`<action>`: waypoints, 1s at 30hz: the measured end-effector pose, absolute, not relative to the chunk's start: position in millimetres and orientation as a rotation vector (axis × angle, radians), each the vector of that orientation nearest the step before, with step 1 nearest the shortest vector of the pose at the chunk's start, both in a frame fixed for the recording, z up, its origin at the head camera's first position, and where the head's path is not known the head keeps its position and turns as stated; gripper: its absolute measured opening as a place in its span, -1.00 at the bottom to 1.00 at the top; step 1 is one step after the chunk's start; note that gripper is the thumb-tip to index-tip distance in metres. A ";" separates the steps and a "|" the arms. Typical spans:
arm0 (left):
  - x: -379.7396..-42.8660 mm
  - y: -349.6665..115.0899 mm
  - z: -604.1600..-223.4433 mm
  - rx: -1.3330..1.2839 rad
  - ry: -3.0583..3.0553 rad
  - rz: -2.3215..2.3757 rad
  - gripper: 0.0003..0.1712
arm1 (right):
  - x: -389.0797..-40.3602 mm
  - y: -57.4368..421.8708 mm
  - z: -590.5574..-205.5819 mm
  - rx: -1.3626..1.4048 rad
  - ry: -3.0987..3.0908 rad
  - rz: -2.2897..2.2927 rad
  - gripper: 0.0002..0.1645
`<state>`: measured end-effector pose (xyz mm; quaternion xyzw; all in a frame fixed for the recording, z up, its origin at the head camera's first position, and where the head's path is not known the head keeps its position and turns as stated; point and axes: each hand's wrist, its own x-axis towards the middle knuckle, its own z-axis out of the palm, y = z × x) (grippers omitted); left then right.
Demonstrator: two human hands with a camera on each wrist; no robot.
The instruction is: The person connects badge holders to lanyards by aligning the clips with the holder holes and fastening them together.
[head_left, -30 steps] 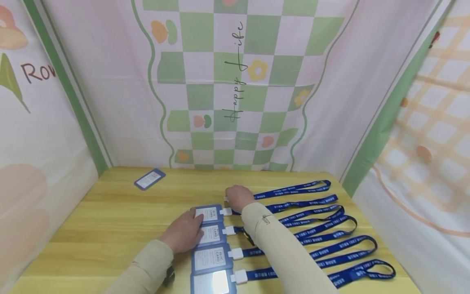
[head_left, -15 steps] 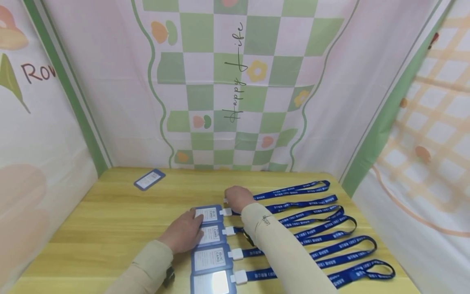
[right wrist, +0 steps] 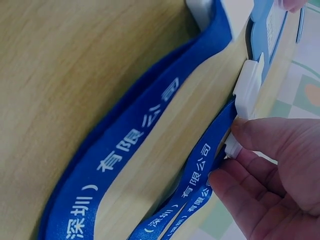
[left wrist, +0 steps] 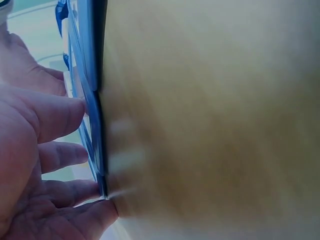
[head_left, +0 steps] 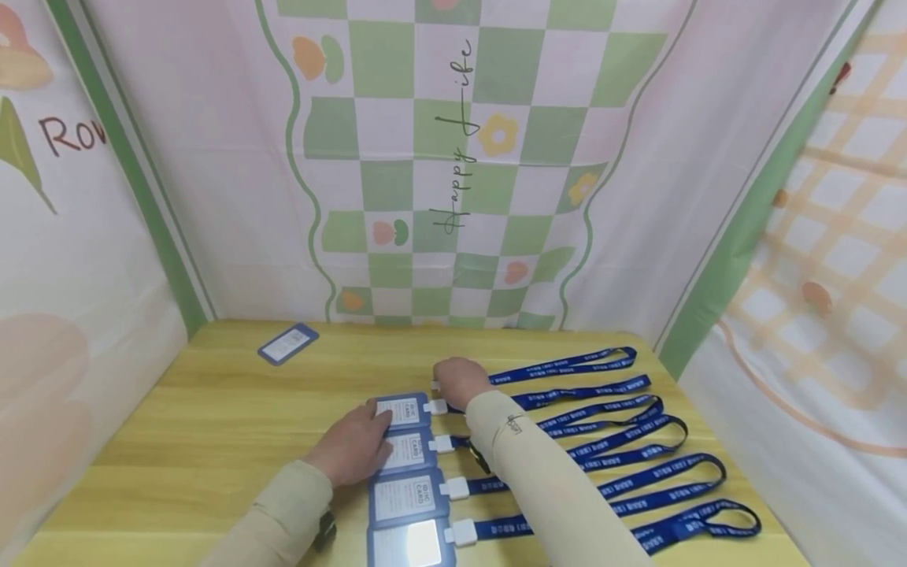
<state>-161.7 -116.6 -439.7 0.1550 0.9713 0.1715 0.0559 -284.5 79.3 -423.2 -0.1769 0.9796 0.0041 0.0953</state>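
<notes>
Several blue card holders lie in a column near the table's front edge, each with a white clip and a blue lanyard running right. My left hand (head_left: 368,431) lies flat, fingers on the topmost card holder (head_left: 402,410); in the left wrist view its fingertips (left wrist: 75,112) touch the holders' blue edge (left wrist: 96,120). My right hand (head_left: 441,385) sits just beyond that holder. In the right wrist view, the right hand (right wrist: 227,151) pinches a small white lanyard clip (right wrist: 231,144) between thumb and finger, next to the holder's white clip (right wrist: 248,89). The clip's blue lanyard (head_left: 563,365) stretches right.
A lone blue card holder (head_left: 288,344) lies at the far left of the wooden table (head_left: 212,425). Several more lanyards (head_left: 638,465) fan out over the right half. Printed fabric walls (head_left: 453,157) close in the back and both sides.
</notes>
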 end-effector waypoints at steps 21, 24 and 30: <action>-162.4 -119.5 -438.4 0.457 2.931 0.581 -0.36 | -283.9 80.9 -424.3 -0.518 2.905 -0.022 -0.78; -163.0 -120.9 -435.8 0.457 2.926 0.592 -0.35 | -282.8 81.3 -422.7 -0.514 2.901 -0.035 -0.77; -166.9 -129.3 -431.3 0.468 2.953 0.559 -0.37 | -280.3 80.8 -418.0 -0.582 2.913 0.012 -0.83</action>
